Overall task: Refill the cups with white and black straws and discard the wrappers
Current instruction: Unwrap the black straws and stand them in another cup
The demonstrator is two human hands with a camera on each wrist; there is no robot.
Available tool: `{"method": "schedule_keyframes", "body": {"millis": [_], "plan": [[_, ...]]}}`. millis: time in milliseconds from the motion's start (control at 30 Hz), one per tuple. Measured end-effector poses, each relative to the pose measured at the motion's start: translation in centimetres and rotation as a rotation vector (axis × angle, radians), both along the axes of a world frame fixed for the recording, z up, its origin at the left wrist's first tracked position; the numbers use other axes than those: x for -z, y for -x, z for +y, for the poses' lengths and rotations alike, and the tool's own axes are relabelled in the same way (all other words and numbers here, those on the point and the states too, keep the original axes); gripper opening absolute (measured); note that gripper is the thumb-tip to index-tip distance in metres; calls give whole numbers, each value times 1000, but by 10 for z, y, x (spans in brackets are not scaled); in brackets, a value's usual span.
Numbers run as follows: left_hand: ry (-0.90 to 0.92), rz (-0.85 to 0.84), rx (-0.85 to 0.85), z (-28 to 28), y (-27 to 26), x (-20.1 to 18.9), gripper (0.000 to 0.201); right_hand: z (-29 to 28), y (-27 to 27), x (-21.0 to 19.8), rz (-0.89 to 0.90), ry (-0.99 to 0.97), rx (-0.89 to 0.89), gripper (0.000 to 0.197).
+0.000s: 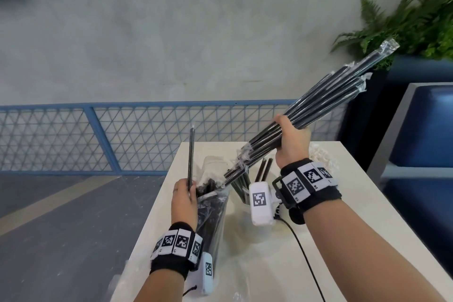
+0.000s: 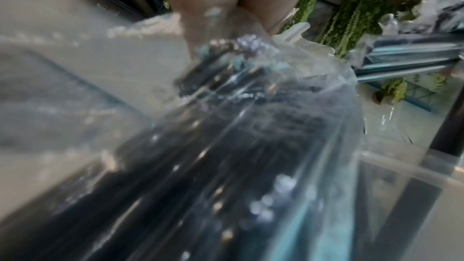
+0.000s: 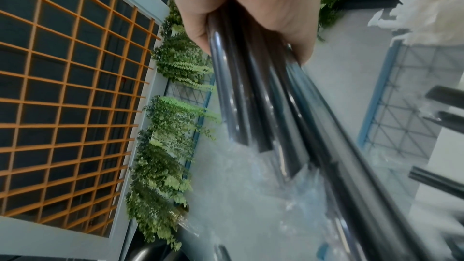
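Black wrapped straws [image 1: 316, 108] are fanning up to the right from the right hand [image 1: 293, 144], which is gripping the bundle above the bench [image 1: 355, 203]. The left hand [image 1: 183, 200] is pinching a single black straw [image 1: 191, 157] upright beside a clear plastic bag [image 1: 212, 213].

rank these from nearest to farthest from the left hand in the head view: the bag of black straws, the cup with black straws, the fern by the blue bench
From the left hand:
1. bag of black straws, right beside it on the table's left edge.
2. cup with black straws, mid-table, under the right hand's bundle.
3. fern, far off at the upper right.
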State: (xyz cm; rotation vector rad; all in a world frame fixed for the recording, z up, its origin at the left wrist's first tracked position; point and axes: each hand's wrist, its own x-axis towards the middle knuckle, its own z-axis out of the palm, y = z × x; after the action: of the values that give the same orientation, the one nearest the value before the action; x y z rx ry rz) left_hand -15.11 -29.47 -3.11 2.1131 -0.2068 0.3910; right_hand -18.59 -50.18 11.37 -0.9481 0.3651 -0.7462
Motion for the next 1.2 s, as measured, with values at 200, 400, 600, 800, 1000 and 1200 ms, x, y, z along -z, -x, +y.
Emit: {"method": "schedule_keyframes", "body": {"millis": [200,400,600,800,1000,1200], "plan": [[22,-7,-32,-2,1,-4,19,-22,2,-14,28,72,96,26],[42,6,-35,-3,0,-3,19,-40,4,-26,15,108,182,30],[49,23,-73,4,-5,0,18,-53,16,-41,-105,95,265,23],[132,12,-58,-7,-1,-10,18,-21,12,-13,33,395,141,31],[228,-19,22,-9,8,-14,4,12,12,65,216,621,-62,38],[234,-62,95,-7,19,-13,3,17,7,117,423,753,-189,52]]}}
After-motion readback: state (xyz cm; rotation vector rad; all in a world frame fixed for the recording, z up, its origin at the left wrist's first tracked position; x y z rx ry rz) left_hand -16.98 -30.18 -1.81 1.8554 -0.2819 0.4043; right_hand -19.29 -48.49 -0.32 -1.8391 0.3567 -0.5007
